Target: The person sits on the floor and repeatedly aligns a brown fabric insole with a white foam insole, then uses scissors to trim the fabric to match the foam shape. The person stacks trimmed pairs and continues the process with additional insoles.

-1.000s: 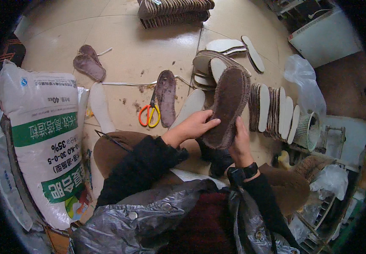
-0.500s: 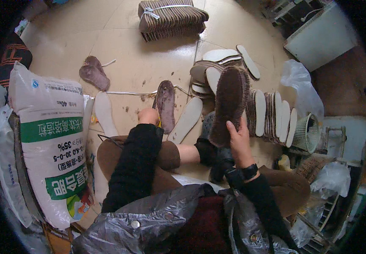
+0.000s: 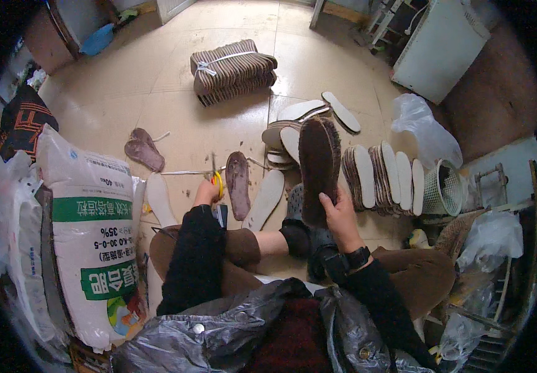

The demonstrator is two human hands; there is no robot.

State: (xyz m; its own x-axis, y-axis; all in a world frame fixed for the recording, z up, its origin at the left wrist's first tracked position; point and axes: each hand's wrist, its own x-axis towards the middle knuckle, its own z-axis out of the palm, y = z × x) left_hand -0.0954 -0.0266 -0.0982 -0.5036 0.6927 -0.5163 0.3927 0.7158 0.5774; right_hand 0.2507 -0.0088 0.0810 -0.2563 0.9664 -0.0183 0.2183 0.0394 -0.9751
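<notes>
My left hand (image 3: 207, 192) is closed around a pair of scissors (image 3: 218, 180) with yellow handles, their blades pointing away from me. Just right of them, a brown fuzzy insole (image 3: 238, 185) lies on the floor, and a white insole (image 3: 264, 200) slants beside it. My right hand (image 3: 341, 217) grips the heel end of a dark brown furry insole (image 3: 319, 168), held up with its toe pointing away. Behind that insole, a loose pile of white and brown insoles (image 3: 281, 135) is partly covered. Another white insole (image 3: 160, 199) lies left of my left hand.
A tied bundle of insoles (image 3: 234, 68) rests farther off on the tiles. Rows of insoles (image 3: 386, 177) stand at right, beside a mesh basket (image 3: 444, 191) and clear plastic bag (image 3: 427, 133). A large white sack (image 3: 91, 242) stands at left; two brown insoles (image 3: 144, 149) lie beyond it.
The view has tipped up, showing more of the far floor. My left hand has shifted away from the brown insole, and the scissors now show clearly. My right hand still holds the furry insole.
</notes>
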